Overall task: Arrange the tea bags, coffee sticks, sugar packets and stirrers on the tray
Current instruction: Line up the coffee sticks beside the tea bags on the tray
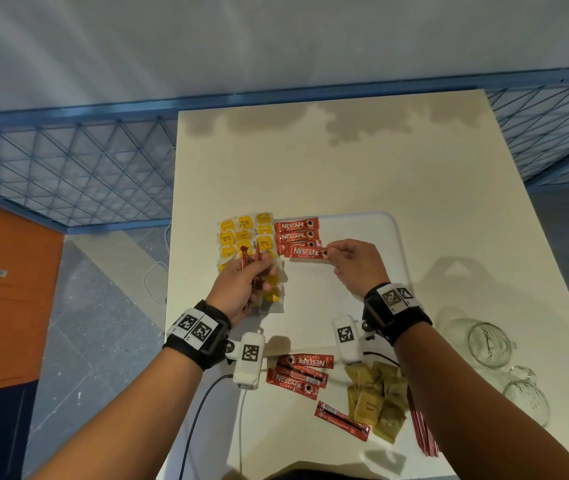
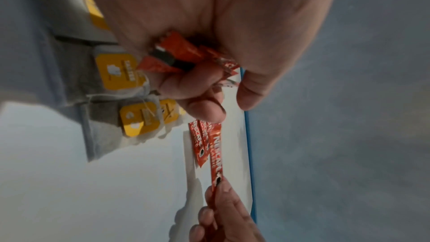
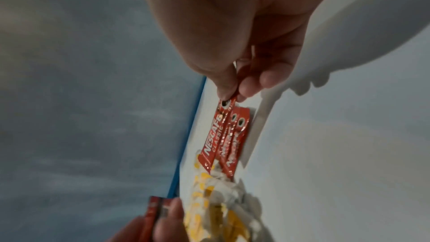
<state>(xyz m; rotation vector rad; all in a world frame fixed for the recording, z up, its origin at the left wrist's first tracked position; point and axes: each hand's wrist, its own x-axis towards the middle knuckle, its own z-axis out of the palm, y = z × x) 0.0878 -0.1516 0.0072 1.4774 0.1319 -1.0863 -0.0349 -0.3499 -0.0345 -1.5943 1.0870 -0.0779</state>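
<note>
A white tray (image 1: 362,233) lies mid-table. Yellow-tagged tea bags (image 1: 245,233) fill its left end in rows. Beside them three red coffee sticks (image 1: 297,232) lie stacked in a column. My right hand (image 1: 340,254) pinches the right end of another coffee stick (image 1: 307,252) just below that column, also seen as the coffee stick (image 3: 215,143) in the right wrist view. My left hand (image 1: 255,275) hovers over the tea bags and grips a few more coffee sticks (image 2: 177,56).
Near the table's front edge lie loose coffee sticks (image 1: 298,374), tan sugar packets (image 1: 378,400) and red stirrers (image 1: 423,434) partly under my right forearm. Clear glass mugs (image 1: 487,344) stand at the right. A blue wire fence (image 1: 68,174) runs behind the table.
</note>
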